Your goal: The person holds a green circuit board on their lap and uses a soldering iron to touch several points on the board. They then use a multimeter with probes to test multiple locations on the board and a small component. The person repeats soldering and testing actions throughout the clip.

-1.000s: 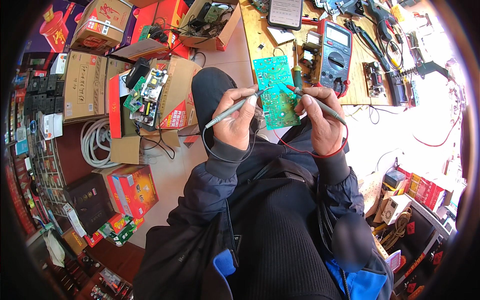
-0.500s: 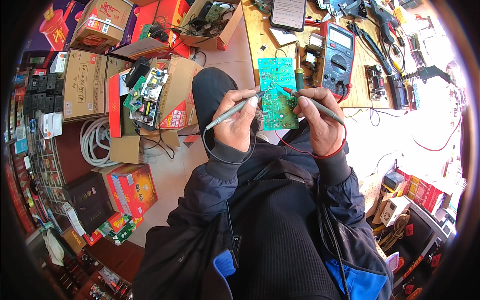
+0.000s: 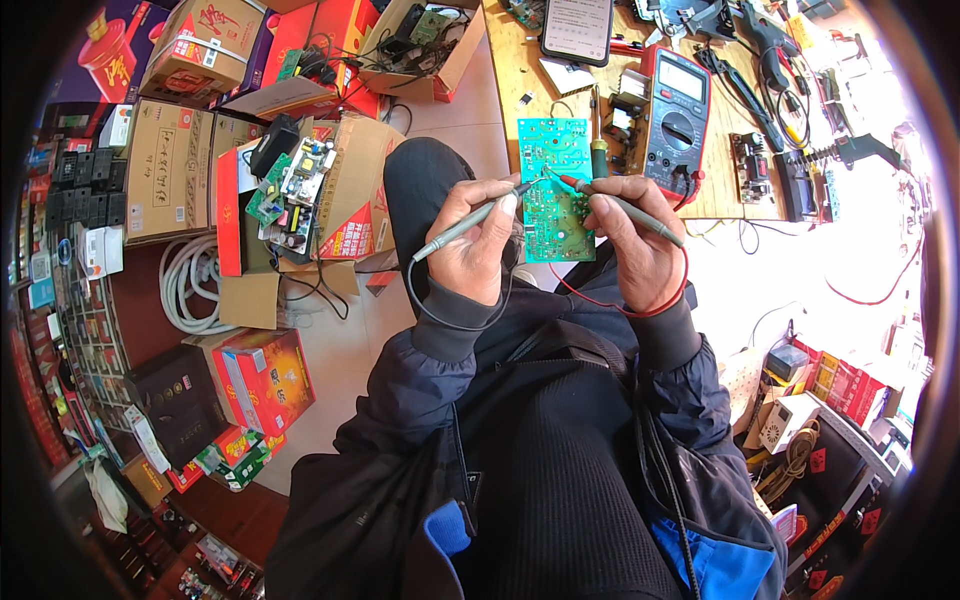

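The left hand [image 3: 475,250] gripped a black probe [image 3: 470,222], the right hand [image 3: 635,240] a red probe [image 3: 625,205]. Both tips met over the board's [image 3: 555,185] upper half, with the board lying lengthwise away from the person.

Both hands cover the lower part of the green circuit board [image 3: 556,190]. The phone [image 3: 577,25] beyond the multimeter [image 3: 676,120] is cut by the top edge; board components too small to tell.
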Available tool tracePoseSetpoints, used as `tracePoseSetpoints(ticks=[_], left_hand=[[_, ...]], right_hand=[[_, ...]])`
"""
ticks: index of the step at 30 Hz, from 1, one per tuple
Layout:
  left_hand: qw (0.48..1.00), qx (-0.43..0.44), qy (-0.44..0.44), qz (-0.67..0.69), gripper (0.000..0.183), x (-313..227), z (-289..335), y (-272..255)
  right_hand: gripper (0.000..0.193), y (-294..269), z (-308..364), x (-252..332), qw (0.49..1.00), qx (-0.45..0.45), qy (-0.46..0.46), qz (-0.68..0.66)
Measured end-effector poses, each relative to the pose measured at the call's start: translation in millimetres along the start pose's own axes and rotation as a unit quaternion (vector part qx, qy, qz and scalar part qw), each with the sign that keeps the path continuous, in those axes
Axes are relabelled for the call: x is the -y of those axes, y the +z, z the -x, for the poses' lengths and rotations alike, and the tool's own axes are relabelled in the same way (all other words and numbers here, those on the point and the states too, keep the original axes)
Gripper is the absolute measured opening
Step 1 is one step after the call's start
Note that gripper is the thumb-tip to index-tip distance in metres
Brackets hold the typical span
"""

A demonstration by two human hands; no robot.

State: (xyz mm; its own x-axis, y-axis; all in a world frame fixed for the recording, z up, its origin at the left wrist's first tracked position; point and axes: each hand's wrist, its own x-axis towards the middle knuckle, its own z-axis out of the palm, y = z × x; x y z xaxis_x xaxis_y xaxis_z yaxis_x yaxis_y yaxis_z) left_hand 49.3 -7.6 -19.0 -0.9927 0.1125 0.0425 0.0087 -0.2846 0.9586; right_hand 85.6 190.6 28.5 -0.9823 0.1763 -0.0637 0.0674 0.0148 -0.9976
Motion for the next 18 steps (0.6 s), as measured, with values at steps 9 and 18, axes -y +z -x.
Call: tracePoseSetpoints(ticks=[9,18], left_hand=[[1.000,0.002,0.004,-0.006,0.020,-0.7,-0.5,-0.2],[1.000,-0.002,0.002,-0.005,0.019,-1.1,-0.2,0.3]], right_hand=[[0.024,-0.5,-2.0,-1.9,1.000,0.000,0.006,-0.008],[0.022,-0.7,-0.6,-0.7,1.000,0.008,0.005,-0.001]])
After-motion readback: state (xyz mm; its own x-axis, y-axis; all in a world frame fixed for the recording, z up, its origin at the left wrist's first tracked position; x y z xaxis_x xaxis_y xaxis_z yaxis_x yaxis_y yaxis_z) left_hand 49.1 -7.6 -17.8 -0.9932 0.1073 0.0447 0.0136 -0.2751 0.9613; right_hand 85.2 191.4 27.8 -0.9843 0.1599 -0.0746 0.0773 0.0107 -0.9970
